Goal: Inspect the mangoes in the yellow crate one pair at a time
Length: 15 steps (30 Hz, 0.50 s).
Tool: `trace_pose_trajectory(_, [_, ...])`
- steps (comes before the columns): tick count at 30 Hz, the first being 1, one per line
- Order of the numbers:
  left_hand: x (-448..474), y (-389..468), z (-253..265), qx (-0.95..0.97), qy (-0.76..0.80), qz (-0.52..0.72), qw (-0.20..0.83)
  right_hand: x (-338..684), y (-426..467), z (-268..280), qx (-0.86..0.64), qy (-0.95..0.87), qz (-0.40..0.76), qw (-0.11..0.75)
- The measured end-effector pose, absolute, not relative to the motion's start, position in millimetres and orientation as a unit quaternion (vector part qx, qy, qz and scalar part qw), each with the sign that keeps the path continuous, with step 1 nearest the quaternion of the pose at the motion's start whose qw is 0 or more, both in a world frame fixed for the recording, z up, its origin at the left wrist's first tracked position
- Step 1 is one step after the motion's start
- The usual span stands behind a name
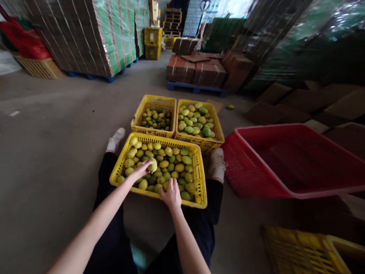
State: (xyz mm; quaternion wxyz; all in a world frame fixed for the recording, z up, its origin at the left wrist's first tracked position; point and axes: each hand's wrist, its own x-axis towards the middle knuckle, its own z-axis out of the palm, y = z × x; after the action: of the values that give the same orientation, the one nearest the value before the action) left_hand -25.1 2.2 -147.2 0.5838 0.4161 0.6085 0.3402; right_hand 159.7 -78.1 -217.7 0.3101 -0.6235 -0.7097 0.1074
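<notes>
A yellow plastic crate [203, 179] full of yellow and green lemons sits between my legs. My left hand [144, 168] is closed round a yellow-green lemon [153, 165], held a little above the others in the crate. Near the crate's front rim, my right hand [171, 192] has its fingers curled over another lemon [165, 185], mostly hidden by the hand. Behind stand two more yellow crates: the left one [137, 118] holds smaller, greener lemons, and the right one [219, 131] is filled higher with larger yellow and green ones.
A large red crate [256, 163] stands close on the right. Part of another yellow crate [296, 247] shows at bottom right. One lemon [230, 107] lies on the floor. Farther back are stacked cartons [196, 72] on a blue pallet and wrapped stacks [114, 34].
</notes>
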Motion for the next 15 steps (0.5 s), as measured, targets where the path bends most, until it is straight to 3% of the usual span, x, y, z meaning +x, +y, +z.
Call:
trace_pose_trajectory(4, [-44.3, -63.6, -110.9, 0.280, 0.504, 0.450, 0.682, 160.1, -73.2, -202.5, -0.637, -0.653, 0.199, 0.358])
trace_pose_trajectory(7, [-54.8, -115.8, -100.7, 0.135, 0.424, 0.525, 0.726, 164.1, -74.5, -181.1, -0.638, -0.562, 0.275, 0.448])
trace_pose_trajectory(12, [-59.7, -172.2, -87.5, 0.150, 0.458, 0.560, 0.674, 165.9, -108.9, -129.3, -0.491, -0.400, 0.576, 0.517])
trace_pose_trajectory(15, [-55.6, -183.3, -68.9, 0.222, 0.485, 0.560, 0.634, 156.9, -141.5, -98.7, -0.369, -0.363, 0.660, 0.544])
